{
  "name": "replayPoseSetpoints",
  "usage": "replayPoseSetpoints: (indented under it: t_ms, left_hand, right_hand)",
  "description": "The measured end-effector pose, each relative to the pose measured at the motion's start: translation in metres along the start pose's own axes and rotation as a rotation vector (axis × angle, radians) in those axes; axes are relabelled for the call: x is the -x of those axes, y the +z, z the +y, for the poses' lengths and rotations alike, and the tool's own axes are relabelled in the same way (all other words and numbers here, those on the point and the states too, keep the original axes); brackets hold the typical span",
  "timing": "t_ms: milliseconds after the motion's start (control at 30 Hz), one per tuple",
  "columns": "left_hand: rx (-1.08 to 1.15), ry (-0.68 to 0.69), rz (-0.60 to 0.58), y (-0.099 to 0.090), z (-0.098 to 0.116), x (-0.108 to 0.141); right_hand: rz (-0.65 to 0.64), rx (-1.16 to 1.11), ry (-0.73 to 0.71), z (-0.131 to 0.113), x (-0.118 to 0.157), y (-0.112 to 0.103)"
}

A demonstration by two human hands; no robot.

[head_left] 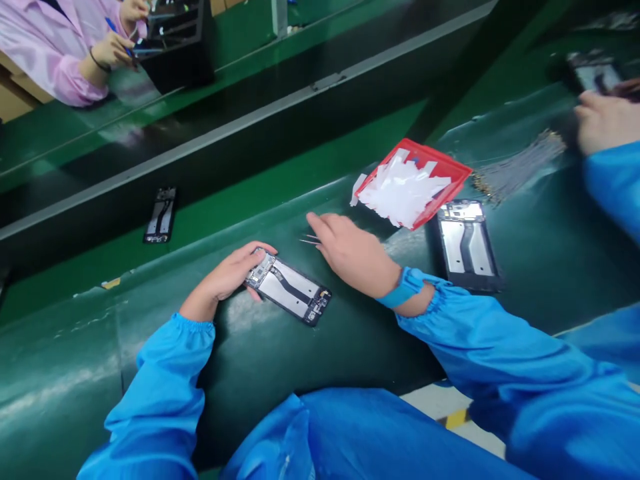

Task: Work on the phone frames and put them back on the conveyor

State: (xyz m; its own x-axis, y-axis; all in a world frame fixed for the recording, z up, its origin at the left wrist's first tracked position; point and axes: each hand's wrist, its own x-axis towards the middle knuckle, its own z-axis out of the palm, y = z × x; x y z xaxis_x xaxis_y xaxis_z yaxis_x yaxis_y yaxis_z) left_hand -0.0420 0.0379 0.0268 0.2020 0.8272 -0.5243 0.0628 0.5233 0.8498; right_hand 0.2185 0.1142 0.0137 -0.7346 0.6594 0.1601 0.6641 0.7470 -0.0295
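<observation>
Head | left hand (234, 272): grip clamped on phone (287, 288) | right hand (356, 257): grip clamped on tweezers (311, 242)

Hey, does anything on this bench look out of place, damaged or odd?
One thin white strip juts past the left edge of the red plastic tray, beyond the jumbled white pile inside. Also, the glossy green bench covering has pale scuffs and a yellowish patch near its far edge, at picture left, possibly wear.
</observation>
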Motion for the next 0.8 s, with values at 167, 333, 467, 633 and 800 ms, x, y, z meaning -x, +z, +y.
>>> replayPoseSetpoints:
  t_ms: [167,333,467,633,800]
  left_hand:
    - [-0.064,0.003,-0.08,-0.002,0.0,0.0]
    - [-0.111,0.036,-0.086,-0.001,0.0,0.001]
    - [-0.147,0.059,-0.077,0.002,0.002,0.001]
    - [-0.178,0.064,-0.076,0.004,0.003,0.0]
    - [-0.19,0.075,-0.081,0.005,0.003,0.0]
  right_hand:
    - [0.052,-0.07,-0.02,0.021,-0.007,0.011]
    - [0.264,-0.294,-0.147,0.007,-0.002,0.005]
    - [0.3,-0.271,-0.348,-0.011,0.005,-0.002]
    - [0.312,-0.21,-0.409,-0.02,0.005,-0.003]
    - [0.282,-0.165,-0.424,-0.022,0.004,-0.003]
